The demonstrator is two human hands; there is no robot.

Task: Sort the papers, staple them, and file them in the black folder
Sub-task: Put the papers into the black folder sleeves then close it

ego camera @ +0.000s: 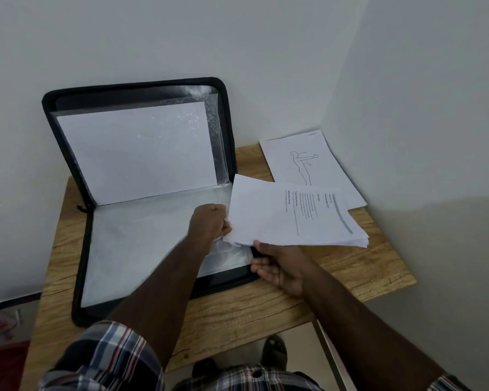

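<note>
Sitting open on the wooden tabletop [350, 266], the black folder [226, 114] has its lid propped against the wall [124, 38] at the back edge; its base fills the left and middle, front corner close to the tabletop's front edge. Clear sleeves inside, a white sheet [136, 153] in the upright one. Bare wood shows along the front edge and at the right front corner. Back right corner is taken by loose papers [294, 153] with a figure drawing, tucked into the wall corner.

Stack of printed papers [288, 218] is held above the folder's right edge, tilted, its far end overhanging the wood and overlapping the loose papers in view.

Left hand [209, 224] reaches across the folder base, fingers curled, pinching the stack's left edge at the sleeve [226, 255] opening. Right hand [280, 266] is under the stack's near edge, thumb on top, fingers loosely curled beneath; grip looks light. Both forearms extend from plaid sleeves [110, 362].
</note>
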